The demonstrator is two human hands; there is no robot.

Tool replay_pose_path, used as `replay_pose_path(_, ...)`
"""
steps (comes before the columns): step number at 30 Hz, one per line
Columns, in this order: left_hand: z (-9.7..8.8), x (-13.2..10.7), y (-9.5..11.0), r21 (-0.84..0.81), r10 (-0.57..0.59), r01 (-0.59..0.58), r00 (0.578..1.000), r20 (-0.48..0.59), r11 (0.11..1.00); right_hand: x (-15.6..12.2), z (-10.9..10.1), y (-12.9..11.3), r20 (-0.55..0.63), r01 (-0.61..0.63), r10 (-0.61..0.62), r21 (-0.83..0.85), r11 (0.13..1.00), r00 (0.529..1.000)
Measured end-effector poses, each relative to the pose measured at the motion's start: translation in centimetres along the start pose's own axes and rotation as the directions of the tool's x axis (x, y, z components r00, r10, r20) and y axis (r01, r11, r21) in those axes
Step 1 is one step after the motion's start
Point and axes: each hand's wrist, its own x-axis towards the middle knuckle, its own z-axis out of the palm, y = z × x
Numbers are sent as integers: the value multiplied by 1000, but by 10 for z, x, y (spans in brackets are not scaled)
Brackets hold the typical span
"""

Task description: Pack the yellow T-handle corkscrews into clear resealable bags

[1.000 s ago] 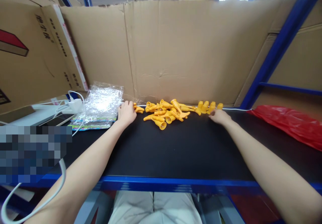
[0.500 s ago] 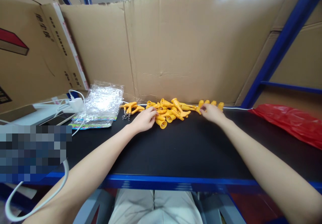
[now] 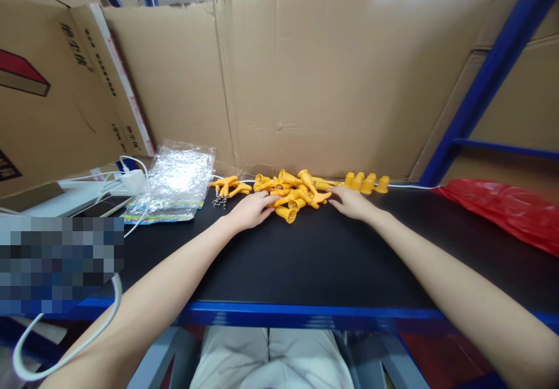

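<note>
A heap of yellow plastic cone-shaped pieces and branched handles (image 3: pixel 301 194) lies at the back of the black tabletop. My left hand (image 3: pixel 251 210) rests at the heap's left edge, fingers apart and touching or nearly touching the pieces. At the heap's right edge, my right hand (image 3: pixel 353 204) has its fingers spread with nothing visibly held. A yellow cone (image 3: pixel 286 214) lies on its side at the front of the heap. Yellow handles with metal spirals (image 3: pixel 226 187) sit left of it. Behind my right hand stand several upright yellow cups (image 3: pixel 367 183) in a row.
Clear plastic bags (image 3: pixel 177 179) lie on the left, beside a phone (image 3: pixel 105 207) and a white charger with cables (image 3: pixel 134 183). A red plastic bag (image 3: pixel 502 211) is on the right. A cardboard wall (image 3: pixel 340 86) closes off the back, and a blue post (image 3: pixel 476 92) slants at the right.
My right hand has moved left from the row of upright cups to the heap, and its fingers have spread. My left fingers have opened slightly. The front cone has shifted a little right.
</note>
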Motion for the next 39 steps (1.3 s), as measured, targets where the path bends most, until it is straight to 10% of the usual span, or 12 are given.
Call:
replay_pose_path(9,-6,5,7,-42,-94,87,972,-214,995,1,-23,-27,-196,140,-130,34,990,972)
replay_pose_path(22,-12,13,23,-498,-304,-5,786,-538,867,-2,-37,-89,-259,240,-170,269,933,951)
replay_pose_path(27,-7,13,34,-492,-227,-63,831,-508,869,1,-38,-98,-286,270,-151,440,857,946)
replay_pose_path(33,-7,8,26,-43,38,-61,914,-405,997,0,-40,-91,-302,315,-230,274,908,925)
replay_pose_path(39,-5,8,23,126,-17,65,935,-354,990,-1,-43,-93,-284,331,-288,119,936,915)
